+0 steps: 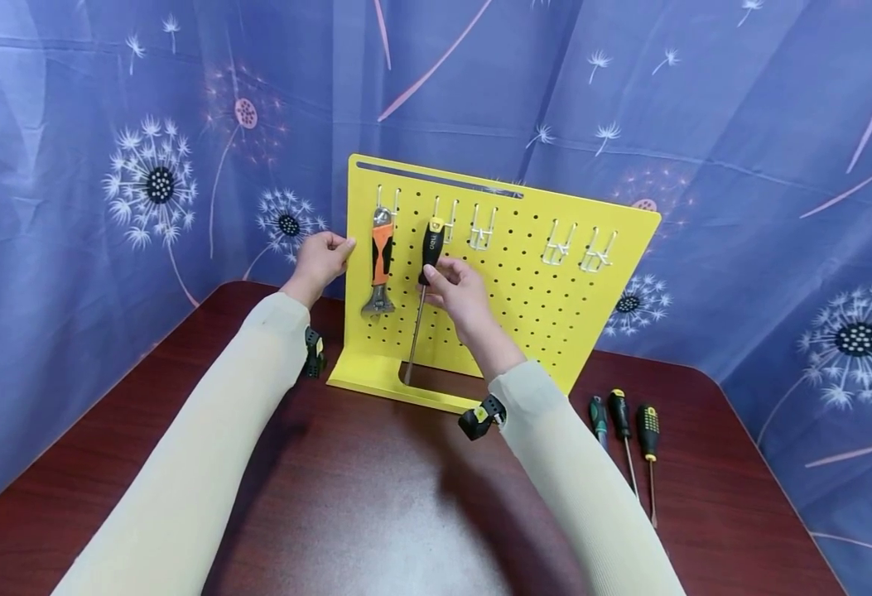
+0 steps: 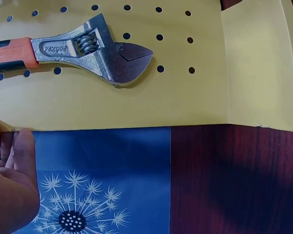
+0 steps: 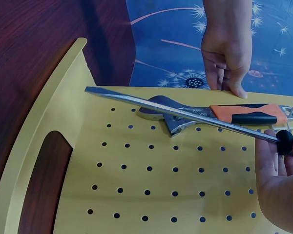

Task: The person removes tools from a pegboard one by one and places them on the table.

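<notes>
A yellow pegboard stands on the table, and my left hand pinches its left edge. Against the board's left part hangs an adjustable wrench with an orange and black handle, its jaw end down. My right hand holds a screwdriver by its black handle, yellow end up, in front of a metal hook right of the wrench. The long shaft points down and slants across the wrench in the right wrist view. Whether the handle touches the hook cannot be seen.
More metal hooks sit along the board's upper part, several bearing no tool. On the table to the right lie a green-handled tool, a black screwdriver and a black-and-yellow screwdriver. A blue curtain hangs behind.
</notes>
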`<state>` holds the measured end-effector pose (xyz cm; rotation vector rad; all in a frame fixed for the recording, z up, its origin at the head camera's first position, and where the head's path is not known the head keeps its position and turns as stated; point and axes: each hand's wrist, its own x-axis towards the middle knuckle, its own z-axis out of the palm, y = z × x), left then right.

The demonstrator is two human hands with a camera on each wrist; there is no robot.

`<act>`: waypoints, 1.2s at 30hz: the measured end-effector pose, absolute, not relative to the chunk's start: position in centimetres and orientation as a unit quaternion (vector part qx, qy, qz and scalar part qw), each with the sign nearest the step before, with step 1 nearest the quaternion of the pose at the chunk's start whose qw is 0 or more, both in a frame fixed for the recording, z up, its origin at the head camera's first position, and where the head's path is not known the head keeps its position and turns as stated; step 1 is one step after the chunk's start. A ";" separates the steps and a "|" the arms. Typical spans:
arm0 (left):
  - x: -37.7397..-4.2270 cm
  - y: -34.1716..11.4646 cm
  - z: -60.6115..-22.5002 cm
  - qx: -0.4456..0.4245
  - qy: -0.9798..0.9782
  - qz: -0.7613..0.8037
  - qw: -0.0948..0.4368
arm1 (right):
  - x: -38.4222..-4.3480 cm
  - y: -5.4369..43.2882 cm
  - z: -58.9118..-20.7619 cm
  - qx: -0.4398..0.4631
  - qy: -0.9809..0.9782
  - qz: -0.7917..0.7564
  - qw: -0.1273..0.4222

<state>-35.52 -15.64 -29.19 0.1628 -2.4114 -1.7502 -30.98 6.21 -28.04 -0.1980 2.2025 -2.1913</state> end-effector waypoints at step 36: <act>-35.4 -15.7 -29.1 0.051 -0.808 -0.581 0.080 | -29.3 6.3 -27.7 -0.079 0.702 -0.707 0.026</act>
